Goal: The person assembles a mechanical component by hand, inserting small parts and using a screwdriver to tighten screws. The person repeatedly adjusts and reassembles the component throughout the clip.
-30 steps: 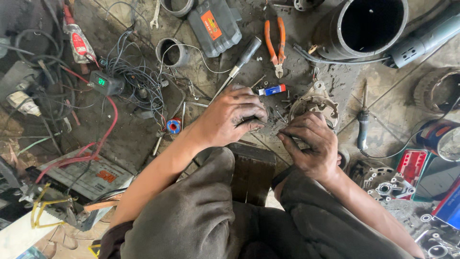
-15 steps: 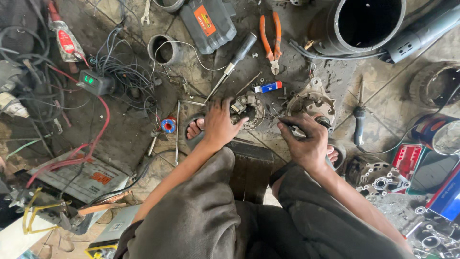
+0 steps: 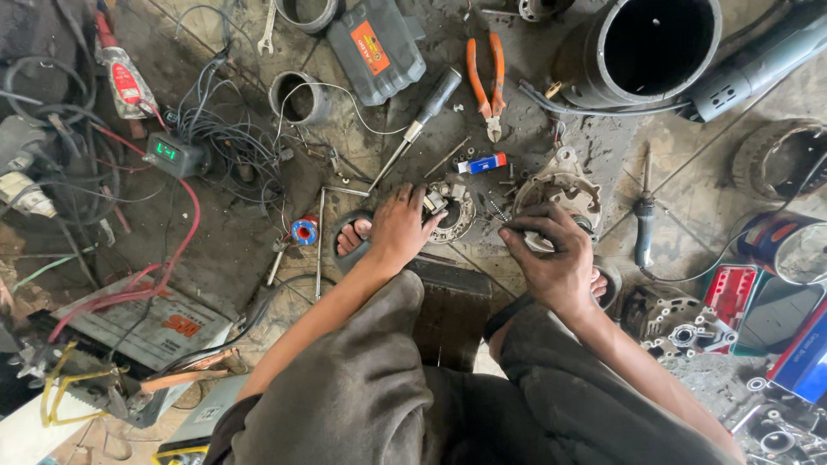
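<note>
My left hand [image 3: 398,229] rests on the oily floor with its fingers gripping a round metal part with copper bits [image 3: 452,213]. My right hand [image 3: 549,256] is curled, its fingertips pinched on a thin dark tool [image 3: 519,227] just below a grey cast housing [image 3: 564,182]. A small spring [image 3: 497,207] lies between the two parts. Both hands are black with grease. My sandalled feet [image 3: 351,237] show beside each hand, and my knees fill the bottom of the view.
Around the hands lie a screwdriver [image 3: 424,114], orange pliers [image 3: 484,79], a small blue and red tube [image 3: 482,163], a grey tool case [image 3: 377,45], a big black cylinder [image 3: 656,52], a green-lit meter [image 3: 172,155] among tangled wires, a battery [image 3: 151,325] and a dark block [image 3: 450,308].
My hands have drawn apart. The left hand shifted left onto the round part, and the right hand moved right, below the housing, still pinched shut.
</note>
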